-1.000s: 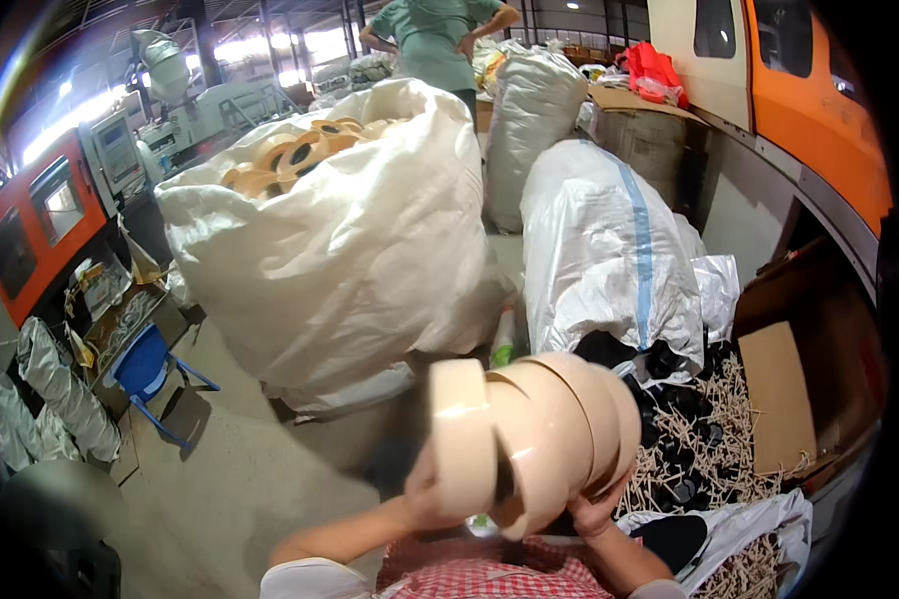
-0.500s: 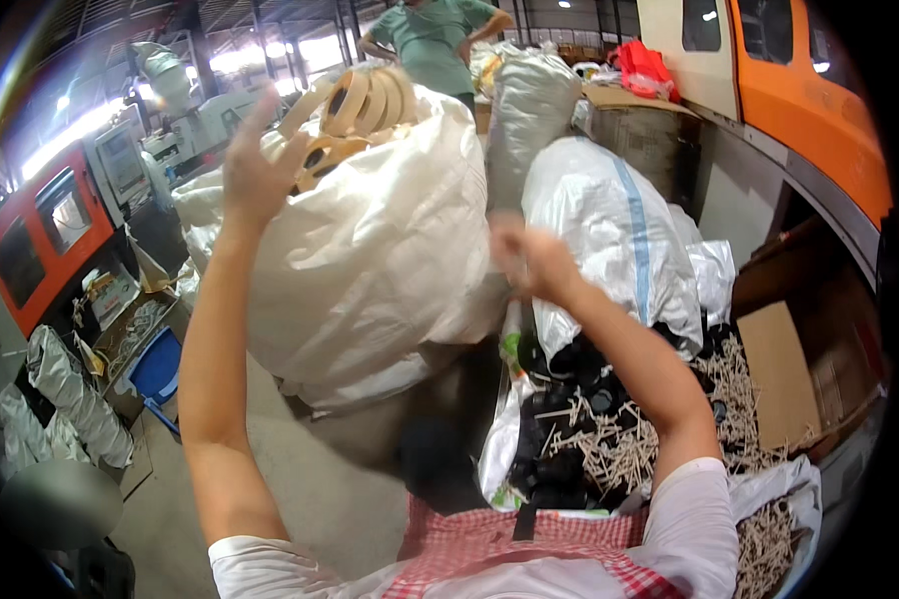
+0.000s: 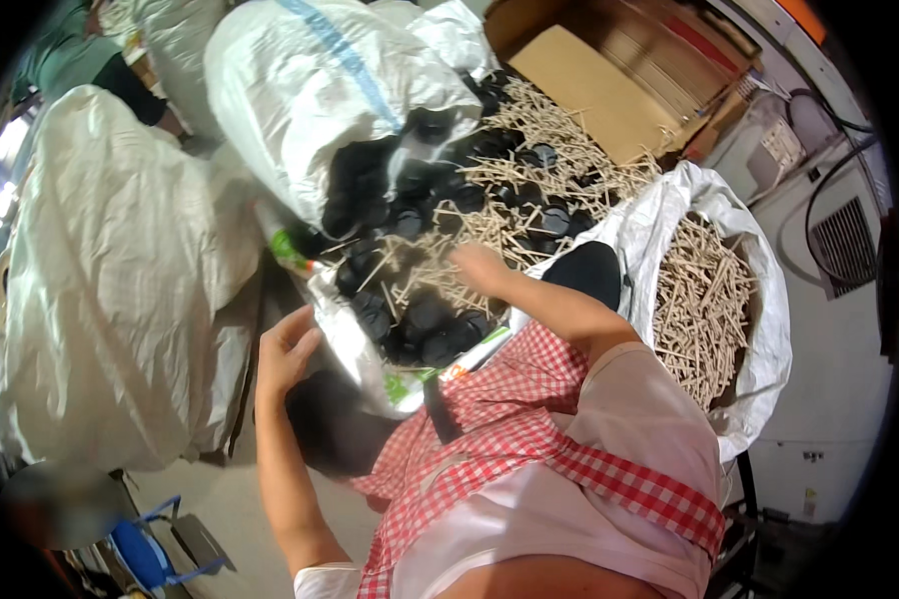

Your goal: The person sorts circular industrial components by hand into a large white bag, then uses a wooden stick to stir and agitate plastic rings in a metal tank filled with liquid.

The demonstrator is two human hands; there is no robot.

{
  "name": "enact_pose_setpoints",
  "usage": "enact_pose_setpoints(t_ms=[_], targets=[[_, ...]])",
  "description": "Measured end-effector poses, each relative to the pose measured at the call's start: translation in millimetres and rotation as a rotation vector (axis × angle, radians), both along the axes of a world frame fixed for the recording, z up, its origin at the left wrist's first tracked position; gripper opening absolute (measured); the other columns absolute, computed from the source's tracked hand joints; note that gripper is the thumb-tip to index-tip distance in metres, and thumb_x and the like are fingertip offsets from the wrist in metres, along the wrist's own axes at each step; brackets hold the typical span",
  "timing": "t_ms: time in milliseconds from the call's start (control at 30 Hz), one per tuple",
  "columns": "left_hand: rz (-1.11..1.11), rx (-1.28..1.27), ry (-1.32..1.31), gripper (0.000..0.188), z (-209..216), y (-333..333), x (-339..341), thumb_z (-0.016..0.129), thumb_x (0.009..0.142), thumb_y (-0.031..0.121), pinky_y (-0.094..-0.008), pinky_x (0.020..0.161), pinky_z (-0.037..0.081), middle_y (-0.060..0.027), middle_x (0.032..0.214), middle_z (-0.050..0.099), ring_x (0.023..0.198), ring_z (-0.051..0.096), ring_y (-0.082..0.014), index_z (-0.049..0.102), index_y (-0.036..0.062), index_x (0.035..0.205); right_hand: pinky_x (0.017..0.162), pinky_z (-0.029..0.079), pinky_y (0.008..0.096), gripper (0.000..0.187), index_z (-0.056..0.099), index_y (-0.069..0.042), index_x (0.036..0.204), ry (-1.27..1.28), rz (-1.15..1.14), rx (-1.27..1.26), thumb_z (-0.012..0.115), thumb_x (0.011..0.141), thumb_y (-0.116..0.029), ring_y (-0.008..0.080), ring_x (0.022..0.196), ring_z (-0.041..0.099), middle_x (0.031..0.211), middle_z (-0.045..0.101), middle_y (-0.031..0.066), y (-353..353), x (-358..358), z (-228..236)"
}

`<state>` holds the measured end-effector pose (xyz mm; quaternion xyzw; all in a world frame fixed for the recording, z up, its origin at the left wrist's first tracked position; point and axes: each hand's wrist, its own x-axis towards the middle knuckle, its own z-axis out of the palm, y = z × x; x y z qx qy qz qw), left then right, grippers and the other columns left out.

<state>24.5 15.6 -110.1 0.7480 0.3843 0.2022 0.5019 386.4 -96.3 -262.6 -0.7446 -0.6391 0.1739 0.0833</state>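
My right hand (image 3: 479, 270) is over a pile of thin tan sticks (image 3: 559, 125) mixed with black round plastic pieces (image 3: 440, 344). Its fingertips are blurred, so I cannot tell whether they grip anything. Beside the pile's left edge, my left hand (image 3: 288, 349) is empty, its fingers and thumb apart. The pile lies on a white plastic sheet (image 3: 348, 324) with green print, close to my checked apron. A full white sack with a blue stripe (image 3: 320, 80) rests at the far side of the pile.
To my right stands an open white sack (image 3: 764, 329) full of tan sticks. A large white sack (image 3: 120, 290) fills the left side. Behind the pile is an open cardboard box (image 3: 584, 90). A blue plastic stool (image 3: 145, 549) sits at the lower left, and part of a person (image 3: 75, 55) shows at the upper left.
My view has swung down and right, toward the pile. Both hands have come down from near the large white sack, the right one to the pile, the left beside it.
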Motion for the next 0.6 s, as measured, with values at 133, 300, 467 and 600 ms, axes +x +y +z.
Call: enact_pose_setpoints(t_ms=[133, 300, 467, 600], targets=[[0.055, -0.016, -0.169, 0.040, -16.5, 17.9, 29.4, 0.063, 0.080, 0.007, -0.0289, 0.084, 0.046, -0.0117, 0.107, 0.063, 0.098, 0.059, -0.0165, 0.055, -0.0026, 0.117, 0.094, 0.036, 0.0449, 0.069, 0.043, -0.009, 0.123, -0.117, -0.180, 0.319, 0.073, 0.064, -0.029, 0.0359, 0.116, 0.041, 0.123, 0.046, 0.0160, 5.9, 12.5, 56.3], [0.057, 0.191, 0.063, 0.043, -23.9, 31.1, 49.7, 0.063, 0.078, 0.009, -0.0307, 0.083, 0.046, -0.0164, 0.107, 0.063, 0.095, 0.061, -0.0229, 0.054, -0.0023, 0.118, 0.102, 0.027, 0.0472, 0.101, 0.032, -0.005, 0.129, -0.221, -0.457, -0.291, 0.077, 0.054, -0.055, 0.0403, 0.123, 0.033, 0.133, 0.037, 0.0202, 28.6, 30.3, 44.2], [-0.017, 0.396, 0.259, 0.043, -16.7, 32.2, 56.3, 0.064, 0.077, 0.010, -0.0332, 0.080, 0.047, -0.0173, 0.106, 0.062, 0.089, 0.063, -0.0263, 0.054, -0.0006, 0.118, 0.100, 0.029, 0.0509, 0.104, 0.026, -0.009, 0.134, -0.183, -0.481, -0.350, 0.078, 0.055, -0.052, 0.0417, 0.126, 0.031, 0.141, 0.027, 0.0213, 55.8, 43.8, 46.8], [-0.034, 0.397, 0.252, 0.043, -16.5, 36.1, 67.2, 0.065, 0.075, 0.011, -0.0351, 0.081, 0.047, -0.0186, 0.104, 0.062, 0.090, 0.062, -0.0297, 0.056, 0.0015, 0.116, 0.100, 0.027, 0.0598, 0.113, 0.009, -0.026, 0.144, -0.173, -0.234, -0.280, 0.080, 0.057, -0.044, 0.0493, 0.129, 0.020, 0.148, 0.005, 0.0201, 52.7, 40.3, 41.1]])
